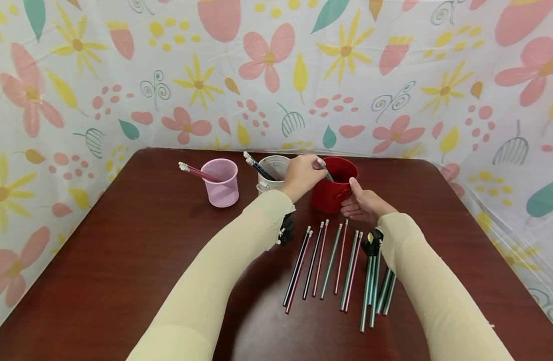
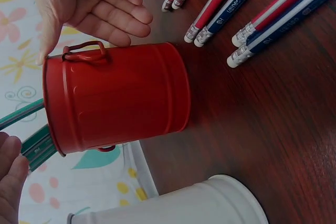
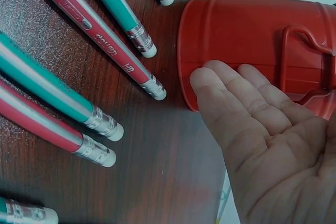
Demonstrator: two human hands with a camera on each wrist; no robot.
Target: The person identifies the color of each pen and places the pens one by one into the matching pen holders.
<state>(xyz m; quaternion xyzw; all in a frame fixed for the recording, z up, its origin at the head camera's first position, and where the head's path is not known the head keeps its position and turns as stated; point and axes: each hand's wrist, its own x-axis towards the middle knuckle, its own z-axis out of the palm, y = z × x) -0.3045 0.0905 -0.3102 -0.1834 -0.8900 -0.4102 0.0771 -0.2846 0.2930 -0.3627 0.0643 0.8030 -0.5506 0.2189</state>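
Observation:
Green pencils (image 2: 38,148) slant into the mouth of a red bucket-shaped cup (image 1: 327,196), pinched near their eraser ends by my left hand (image 1: 303,175). How many they are is hard to tell. On the cup's right side, my right hand (image 1: 363,204) has its thumb at the rim and its straight fingers against the wall, near a wire handle (image 3: 286,61). The palm faces the cup. In the left wrist view, the fingers of the left hand (image 2: 10,174) show only at the edge. The cup's inside is mostly hidden.
A white cup (image 1: 276,163) with dark pencils (image 1: 260,168) stands left of the red one. Further left, a pink mesh cup (image 1: 222,188) holds red pencils (image 1: 197,172). Several green, red and dark blue pencils (image 1: 331,263) lie in front on the brown table (image 1: 123,250). Patterned cloth hangs behind.

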